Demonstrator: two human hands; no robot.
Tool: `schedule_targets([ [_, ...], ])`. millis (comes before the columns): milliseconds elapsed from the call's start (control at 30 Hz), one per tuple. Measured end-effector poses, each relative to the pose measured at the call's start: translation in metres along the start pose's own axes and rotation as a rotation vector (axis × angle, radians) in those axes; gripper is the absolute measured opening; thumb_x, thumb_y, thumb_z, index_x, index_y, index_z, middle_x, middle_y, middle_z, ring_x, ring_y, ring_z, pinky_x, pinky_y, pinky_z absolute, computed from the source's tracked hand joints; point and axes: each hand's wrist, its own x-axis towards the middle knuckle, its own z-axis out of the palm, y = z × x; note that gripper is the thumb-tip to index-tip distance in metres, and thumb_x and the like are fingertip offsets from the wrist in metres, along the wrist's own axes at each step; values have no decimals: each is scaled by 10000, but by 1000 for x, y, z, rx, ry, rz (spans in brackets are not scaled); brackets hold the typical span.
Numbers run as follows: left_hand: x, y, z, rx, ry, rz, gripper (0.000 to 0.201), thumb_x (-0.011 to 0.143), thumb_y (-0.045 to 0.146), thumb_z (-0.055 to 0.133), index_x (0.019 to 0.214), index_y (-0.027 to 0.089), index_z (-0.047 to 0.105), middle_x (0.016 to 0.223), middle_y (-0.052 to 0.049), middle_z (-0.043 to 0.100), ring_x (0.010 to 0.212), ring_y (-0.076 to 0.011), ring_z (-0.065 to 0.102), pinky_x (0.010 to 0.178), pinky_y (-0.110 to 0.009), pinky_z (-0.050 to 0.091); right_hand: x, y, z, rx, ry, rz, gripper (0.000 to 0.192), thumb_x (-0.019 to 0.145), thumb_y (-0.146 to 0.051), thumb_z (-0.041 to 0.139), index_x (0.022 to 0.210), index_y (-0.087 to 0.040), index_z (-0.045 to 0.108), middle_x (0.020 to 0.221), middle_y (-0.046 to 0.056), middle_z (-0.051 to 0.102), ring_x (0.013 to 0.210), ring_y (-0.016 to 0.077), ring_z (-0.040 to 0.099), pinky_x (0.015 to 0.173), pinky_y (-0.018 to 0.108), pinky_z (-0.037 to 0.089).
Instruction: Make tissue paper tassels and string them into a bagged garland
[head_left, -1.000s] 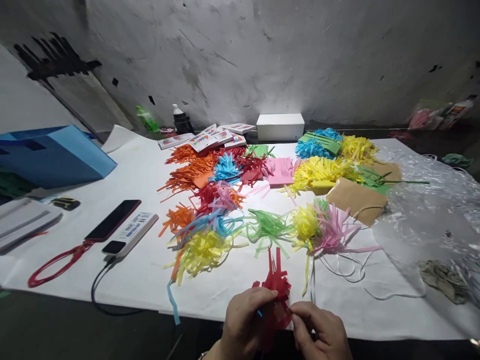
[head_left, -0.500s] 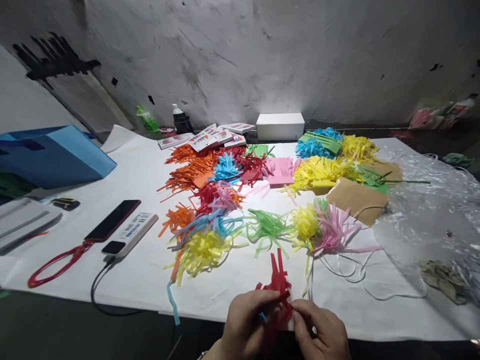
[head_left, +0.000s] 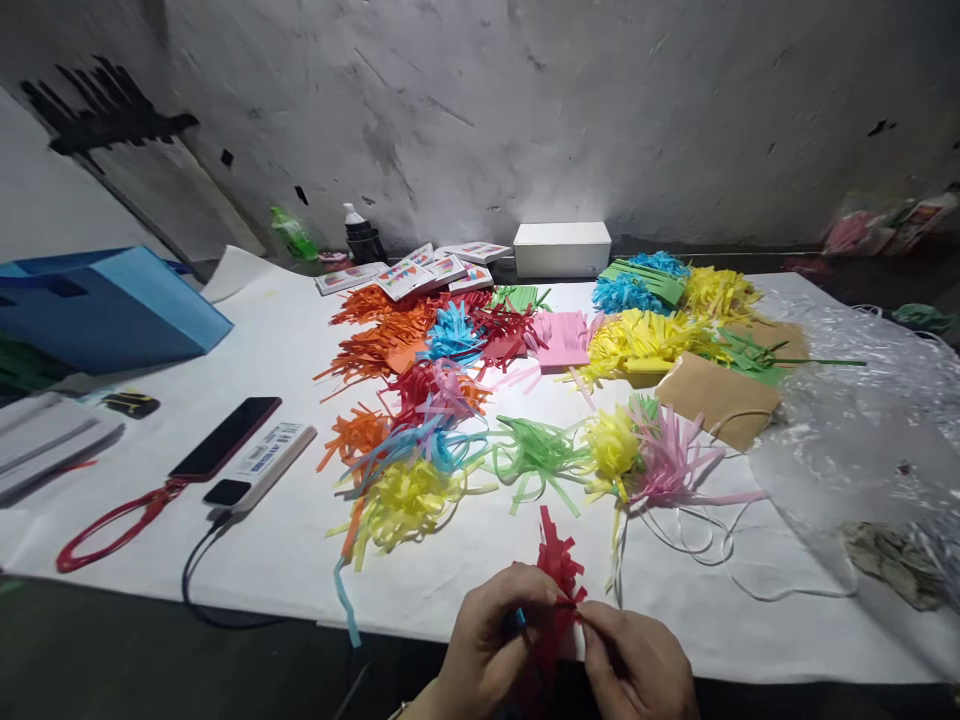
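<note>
Left hand (head_left: 499,635) clamps fingers on red fringed paper (head_left: 561,562) over the bench (head_left: 420,595)'s near edge, likely steadying it; right hand (head_left: 637,660) fingers pinch its right side. Other bundles (head_left: 409,505) lie farther, presumably out of the way.

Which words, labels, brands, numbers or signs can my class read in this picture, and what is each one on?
No text is clear enough to quote.
White device with the black cable: printed label, too small and blurred to read.
Flat printed packets: coloured pictures; any lettering is too small.
White box: tiny mark near a lower corner, unreadable.
</note>
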Motion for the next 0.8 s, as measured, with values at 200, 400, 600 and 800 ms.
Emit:
schedule_targets([
  [200,5,2,-4,134,-44,106,184,1013,284,496,1093,250,658,958,-102,739,858,-196,714,761,-266,564,0,1,0,-18,-35,7,206,959,-133,503,1106,-213,623,840,42,784,671,187,750,628,280,515],
  [400,7,3,-5,222,-75,181,172,1007,257,493,1099,228,636,957,-123,737,844,-198,724,733,-256,573,-1,0,0,-22,-35,9,208,949,-134,526,1112,-227,616,856,39,785,679,185,750,638,277,513],
  [600,4,2,-3,193,25,160,118,991,246,542,1064,227,633,903,-90,736,828,-182,713,737,-250,581,-2,2,-2,-8,-58,-9,232,939,-109,527,1121,-229,608,772,17,765,611,176,723,629,286,498],
  [800,6,4,-9,325,13,247,164,963,120,542,1065,196,645,957,-105,734,859,-168,719,727,-223,574,-2,-2,-10,-58,1,15,181,939,-137,536,1046,-253,626,753,18,767,604,183,727,610,287,488],
])
